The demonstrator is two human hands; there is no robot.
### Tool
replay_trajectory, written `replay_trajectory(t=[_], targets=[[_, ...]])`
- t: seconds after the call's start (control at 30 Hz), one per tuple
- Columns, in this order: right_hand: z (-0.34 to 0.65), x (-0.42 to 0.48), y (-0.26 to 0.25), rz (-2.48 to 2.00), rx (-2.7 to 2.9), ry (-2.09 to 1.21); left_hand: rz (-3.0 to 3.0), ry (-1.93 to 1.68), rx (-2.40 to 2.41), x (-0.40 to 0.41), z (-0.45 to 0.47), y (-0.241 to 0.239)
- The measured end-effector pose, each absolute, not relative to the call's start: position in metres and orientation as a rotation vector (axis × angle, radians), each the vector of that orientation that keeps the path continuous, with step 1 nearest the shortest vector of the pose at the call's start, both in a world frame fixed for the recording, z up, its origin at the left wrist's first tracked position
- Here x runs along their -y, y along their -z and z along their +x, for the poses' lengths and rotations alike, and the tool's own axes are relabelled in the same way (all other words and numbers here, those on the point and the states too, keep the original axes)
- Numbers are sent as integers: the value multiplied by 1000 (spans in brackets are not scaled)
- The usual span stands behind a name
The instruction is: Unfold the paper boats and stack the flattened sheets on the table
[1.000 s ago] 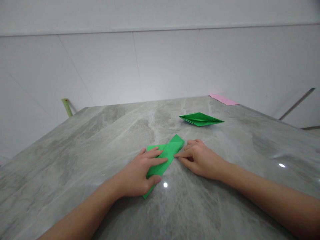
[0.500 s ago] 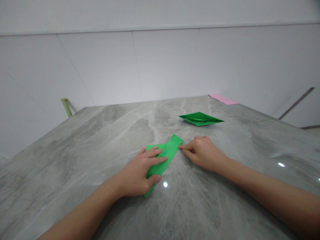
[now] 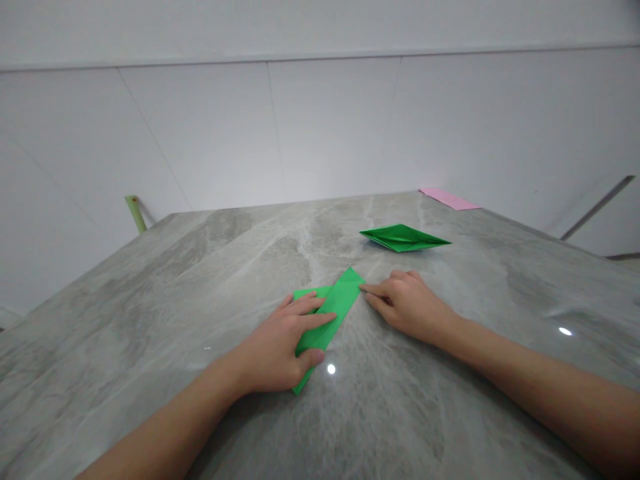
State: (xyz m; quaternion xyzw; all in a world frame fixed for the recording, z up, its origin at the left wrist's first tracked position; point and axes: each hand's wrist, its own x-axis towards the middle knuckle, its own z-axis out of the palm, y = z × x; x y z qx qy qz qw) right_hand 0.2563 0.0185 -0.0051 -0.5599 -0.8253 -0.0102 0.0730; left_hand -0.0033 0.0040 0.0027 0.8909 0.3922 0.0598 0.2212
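Observation:
A folded sheet of bright green paper lies slantwise on the table, with a narrow strip pointing up and to the right. Spread over its lower left part, my left hand is open and presses it flat, covering some of the folds. My right hand touches the right edge of the strip near its upper end with an outstretched index fingertip. Its thumb is slightly apart below and the other fingers are curled; it grips nothing. Beyond the hands rests a darker green folded paper piece, pointed at both ends.
The grey marbled table reaches back to a white wall. A pink sheet of paper lies at the far right corner. Past the far left edge, a pale green stick-like object stands near the wall.
My right index fingertip has slid slightly upward along the strip's edge, towards its upper corner. The left hand stays on the paper. The whole view has shifted slightly.

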Motion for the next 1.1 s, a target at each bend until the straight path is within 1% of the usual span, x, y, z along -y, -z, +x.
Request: replay_trajectory(t=[0.1,0.3,0.53,0.8,1.0,1.1], targets=[[257,-20,5,-1660,2498,18,2454,-165,-1083,-4,-3,-5],[255,-18,-3,-1858,2458,76,2456,-175,-1076,-4,-3,-4],[246,-10,-6,-1856,2584,127,2449,-209,-1053,-2,-5,-5],[246,-10,-3,-1800,2568,88,2505,-383,-968,-2,-3,-1],[245,-9,2,-1753,2545,68,2476,-241,-963,-2,-3,0],[246,-9,4,-1713,2520,71,2470,-229,-962,-2,-2,-1]])
